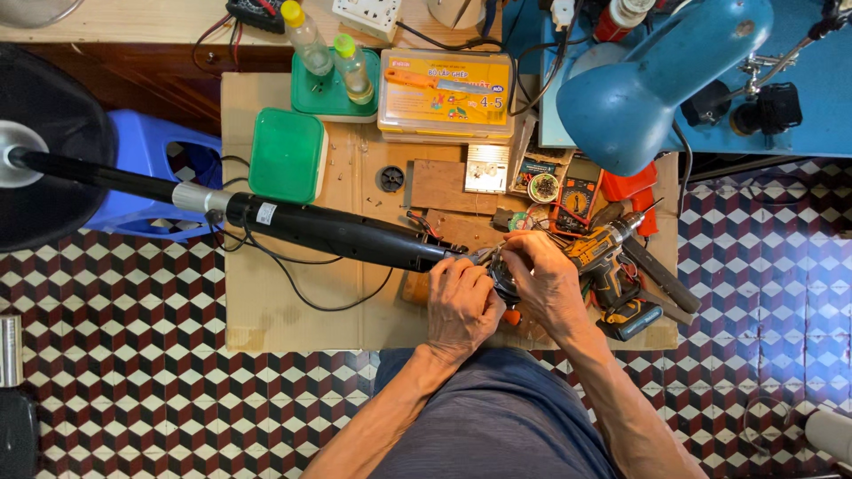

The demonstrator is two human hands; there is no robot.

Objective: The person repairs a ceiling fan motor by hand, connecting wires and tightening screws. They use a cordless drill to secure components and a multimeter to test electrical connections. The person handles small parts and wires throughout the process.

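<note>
A long black fan stand tube (337, 232) lies across a sheet of cardboard (266, 302) on the floor, its round black base (44, 151) at the far left. My left hand (461, 306) grips the tube's right end, where a dark round motor part (504, 282) sits. My right hand (546, 279) presses fingers onto that same part from the right. What the fingertips pinch is hidden. A yellow and black cordless drill (612, 266) lies just right of my right hand.
A green lidded box (286, 153), two small bottles (330, 53) on a green tray, an orange-labelled plastic case (446, 96), a wood block (439, 186), a multimeter (581, 197) and a blue desk lamp (652, 80) crowd the cardboard's far side. A blue stool (146, 168) stands left.
</note>
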